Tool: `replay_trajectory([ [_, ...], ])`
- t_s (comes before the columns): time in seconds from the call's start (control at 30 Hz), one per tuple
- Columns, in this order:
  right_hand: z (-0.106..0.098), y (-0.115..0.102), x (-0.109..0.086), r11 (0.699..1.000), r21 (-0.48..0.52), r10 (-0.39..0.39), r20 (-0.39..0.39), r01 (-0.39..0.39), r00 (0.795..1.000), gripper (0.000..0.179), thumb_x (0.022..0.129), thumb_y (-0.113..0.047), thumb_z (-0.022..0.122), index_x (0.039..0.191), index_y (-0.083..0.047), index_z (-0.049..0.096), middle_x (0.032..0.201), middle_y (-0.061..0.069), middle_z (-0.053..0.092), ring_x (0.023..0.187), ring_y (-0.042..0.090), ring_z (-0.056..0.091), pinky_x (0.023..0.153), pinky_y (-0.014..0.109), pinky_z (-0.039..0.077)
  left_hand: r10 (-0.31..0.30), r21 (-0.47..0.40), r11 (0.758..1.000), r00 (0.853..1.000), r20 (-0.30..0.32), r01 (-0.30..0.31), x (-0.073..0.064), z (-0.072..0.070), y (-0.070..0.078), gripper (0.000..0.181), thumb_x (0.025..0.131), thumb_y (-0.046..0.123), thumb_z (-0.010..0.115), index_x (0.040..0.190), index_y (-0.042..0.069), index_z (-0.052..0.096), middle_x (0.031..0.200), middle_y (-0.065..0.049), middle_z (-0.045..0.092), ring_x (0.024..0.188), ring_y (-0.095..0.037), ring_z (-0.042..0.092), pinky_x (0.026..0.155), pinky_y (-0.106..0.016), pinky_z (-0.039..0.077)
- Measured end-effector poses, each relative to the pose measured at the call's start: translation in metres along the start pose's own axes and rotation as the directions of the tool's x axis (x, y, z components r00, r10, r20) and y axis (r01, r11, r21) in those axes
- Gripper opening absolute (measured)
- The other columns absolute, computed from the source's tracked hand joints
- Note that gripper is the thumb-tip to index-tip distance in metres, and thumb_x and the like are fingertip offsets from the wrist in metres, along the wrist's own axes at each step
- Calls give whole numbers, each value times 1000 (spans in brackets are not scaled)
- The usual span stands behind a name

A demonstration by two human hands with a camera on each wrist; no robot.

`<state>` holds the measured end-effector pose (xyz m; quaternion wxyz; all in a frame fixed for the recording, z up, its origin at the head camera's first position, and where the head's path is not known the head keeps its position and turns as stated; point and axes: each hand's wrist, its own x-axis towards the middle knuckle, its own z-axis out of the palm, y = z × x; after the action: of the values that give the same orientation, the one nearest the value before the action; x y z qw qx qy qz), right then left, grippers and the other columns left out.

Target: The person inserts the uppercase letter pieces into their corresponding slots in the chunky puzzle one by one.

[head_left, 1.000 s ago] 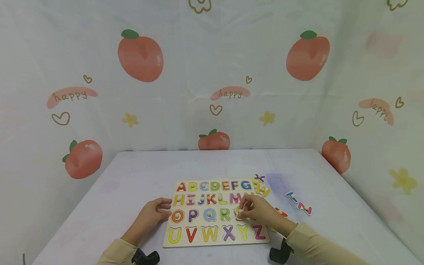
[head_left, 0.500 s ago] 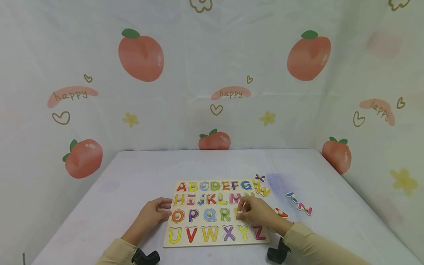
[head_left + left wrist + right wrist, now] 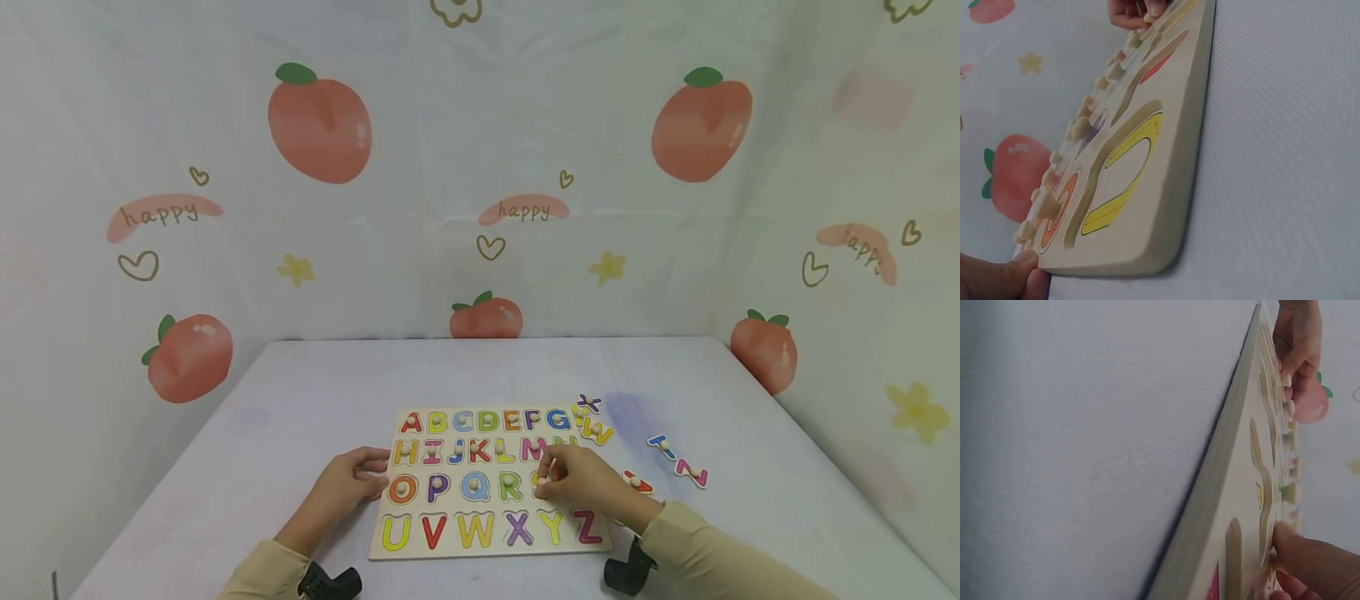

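Note:
A wooden alphabet puzzle board (image 3: 491, 502) lies flat on the table. Its upper rows hold knobbed letters, while the bottom row, from U to Z, shows bare printed recesses. My right hand (image 3: 576, 478) pinches the knob of the letter S piece (image 3: 536, 481) at its slot in the third row; the hand covers most of that piece and the slots right of it. At the board's left edge, my left hand (image 3: 352, 478) rests with relaxed fingers touching the side. In the left wrist view, the thumb (image 3: 1022, 259) sits right at the board's corner.
Loose letters lie right of the board: an X (image 3: 588, 404), a W (image 3: 597, 431), a T (image 3: 661, 447), an N-like or Z piece (image 3: 690, 472) and a red piece (image 3: 637, 482) partly behind the right wrist. A printed cloth (image 3: 375, 275) hangs behind the table.
The S piece, seen raised and tilted a second ago, now sits lower at its slot. My right hand has shifted very slightly left; the left hand stays put.

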<state>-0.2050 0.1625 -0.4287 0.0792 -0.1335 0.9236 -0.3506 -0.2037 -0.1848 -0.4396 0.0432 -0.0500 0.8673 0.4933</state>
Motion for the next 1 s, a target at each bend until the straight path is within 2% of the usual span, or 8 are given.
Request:
replay_trajectory([
  [0.17, -2, -2, -1, 1000, 7, 15, 3, -15, 1000, 25, 75, -25, 82, 82, -18, 59, 70, -5, 53, 66, 11, 48, 56, 23, 36, 6, 5, 1000, 1000, -1, -6, 0, 0, 1, 42, 82, -2, 70, 122, -5, 59, 101, -12, 65, 80, -14, 63, 65, -27, 57],
  [0.3, -9, 1, -1, 999, 51, 16, 23, -17, 1000, 25, 76, -27, 82, 85, -17, 61, 74, -3, 56, 67, 12, 50, 56, 23, 39, 9, 4, 1000, 1000, -1, -9, 1, 0, 0, 42, 82, -3, 70, 122, -6, 59, 101, -12, 65, 79, -13, 63, 65, -27, 57],
  [0.43, -24, 6, 0, 992, 129, 3, 22, -5, 1000, 23, 81, -25, 78, 92, -12, 62, 82, 1, 59, 71, 15, 53, 58, 25, 44, 2, -1, 1000, 1000, -2, -2, 2, 0, -3, 42, 82, -2, 70, 122, -5, 59, 101, -12, 65, 79, -13, 63, 65, -27, 57],
  [0.57, -43, 12, -2, 981, 192, -13, 1, 13, 1000, 27, 86, -21, 73, 103, -5, 61, 92, 4, 60, 77, 17, 57, 65, 29, 49, -5, -2, 1000, 1000, -10, 5, 3, 1, -4, 42, 81, -2, 70, 122, -4, 60, 100, -11, 65, 78, -13, 62, 65, -26, 57],
  [0.7, -61, 19, -6, 979, 203, -10, -39, 18, 999, 32, 90, -21, 68, 113, -1, 59, 102, 7, 63, 89, 19, 61, 74, 32, 53, -4, 1, 1000, 1000, -12, 4, 2, 1, -4, 41, 82, -2, 70, 122, -4, 60, 100, -12, 64, 78, -13, 62, 65, -27, 57],
  [0.87, -84, 36, -9, 983, 181, -15, -112, 35, 994, 42, 92, -25, 65, 125, -2, 54, 119, 16, 62, 107, 31, 61, 87, 44, 55, -1, 7, 1000, 1000, -12, 1, 1, 1, -1, 42, 81, -2, 70, 122, -5, 60, 100, -12, 65, 78, -13, 62, 64, -27, 57],
  [1.0, -102, 56, -10, 989, 142, -4, -165, 28, 986, 49, 94, -30, 62, 134, -4, 49, 131, 21, 56, 117, 39, 56, 89, 49, 53, 3, 8, 1000, 1000, -10, -3, 0, 1, 0, 42, 81, -2, 71, 121, -5, 60, 100, -12, 65, 77, -13, 62, 64, -27, 57],
])
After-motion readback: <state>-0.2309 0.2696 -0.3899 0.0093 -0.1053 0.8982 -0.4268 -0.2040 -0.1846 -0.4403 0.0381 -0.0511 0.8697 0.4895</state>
